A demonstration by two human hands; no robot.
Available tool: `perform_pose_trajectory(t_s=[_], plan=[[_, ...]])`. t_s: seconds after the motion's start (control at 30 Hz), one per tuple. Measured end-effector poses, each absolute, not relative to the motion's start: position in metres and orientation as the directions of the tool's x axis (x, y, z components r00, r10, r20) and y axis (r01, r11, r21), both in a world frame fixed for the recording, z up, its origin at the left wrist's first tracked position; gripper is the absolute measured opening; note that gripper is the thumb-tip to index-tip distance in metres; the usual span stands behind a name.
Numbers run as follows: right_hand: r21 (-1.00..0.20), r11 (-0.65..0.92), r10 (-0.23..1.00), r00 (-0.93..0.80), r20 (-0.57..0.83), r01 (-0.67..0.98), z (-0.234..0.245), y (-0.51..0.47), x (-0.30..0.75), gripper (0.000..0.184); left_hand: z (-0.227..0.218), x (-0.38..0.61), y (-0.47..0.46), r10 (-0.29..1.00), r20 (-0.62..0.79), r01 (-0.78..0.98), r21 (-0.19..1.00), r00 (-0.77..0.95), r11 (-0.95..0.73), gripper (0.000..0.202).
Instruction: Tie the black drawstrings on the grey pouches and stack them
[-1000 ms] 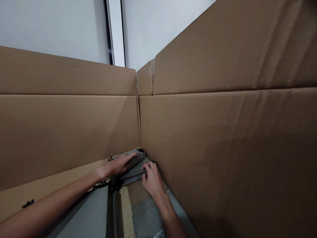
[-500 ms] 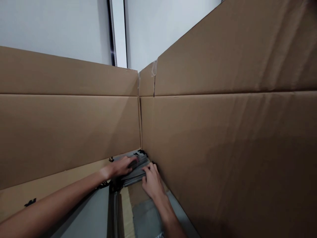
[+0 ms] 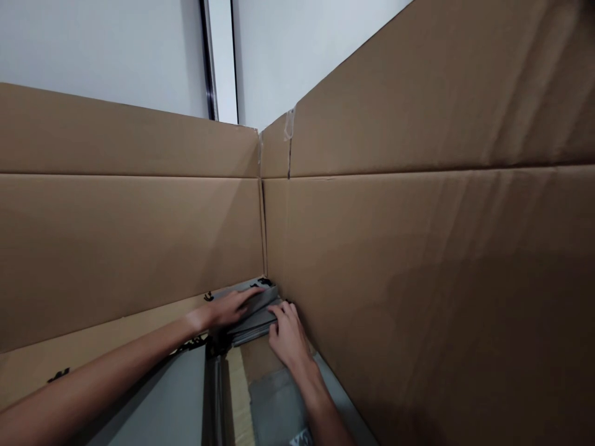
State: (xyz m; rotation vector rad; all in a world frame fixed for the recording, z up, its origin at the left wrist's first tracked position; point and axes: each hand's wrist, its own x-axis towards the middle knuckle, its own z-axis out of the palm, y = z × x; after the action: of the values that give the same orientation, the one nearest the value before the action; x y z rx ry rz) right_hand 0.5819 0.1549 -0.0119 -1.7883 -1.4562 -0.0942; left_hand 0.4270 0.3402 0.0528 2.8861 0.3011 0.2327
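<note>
Now the left hand (image 3: pixel 230 308) has flattened, grip open, atop the stack of grey flat panels (image 3: pixel 260 316) in the brown cardboard box's (image 3: pixel 139 235) far corner. The right hand (image 3: pixel 287 334) stays, grip unclenched, on its near edge.

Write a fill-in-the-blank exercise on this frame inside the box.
The grey stack lies in a ____ of the box. The left hand rests flat on its ____. The right hand touches its near edge; the box is made of ____.
Missing: corner; top; cardboard.
</note>
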Motion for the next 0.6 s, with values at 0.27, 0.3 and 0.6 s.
perform_pose_trajectory(t_s=[0.27,0.3,0.6], plan=[[-0.548,-0.015,0.763,0.365,0.534,0.836,-0.0004,0.1449,0.5872,0.031,0.0567,0.4281,0.3322,0.211,0.089,0.18,0.274,0.973,-0.945,0.035],[-0.548,-0.017,0.76,0.366,0.537,0.836,-0.0002,0.1447,0.5871,0.032,0.0576,0.4285,0.3311,0.222,0.082,0.192,0.276,0.972,-0.942,0.036],[-0.518,-0.018,0.779,0.337,0.529,0.855,-0.0028,0.1473,0.5865,0.049,0.0589,0.4266,0.3316,0.273,0.101,0.242,0.243,0.957,-0.939,0.037]])
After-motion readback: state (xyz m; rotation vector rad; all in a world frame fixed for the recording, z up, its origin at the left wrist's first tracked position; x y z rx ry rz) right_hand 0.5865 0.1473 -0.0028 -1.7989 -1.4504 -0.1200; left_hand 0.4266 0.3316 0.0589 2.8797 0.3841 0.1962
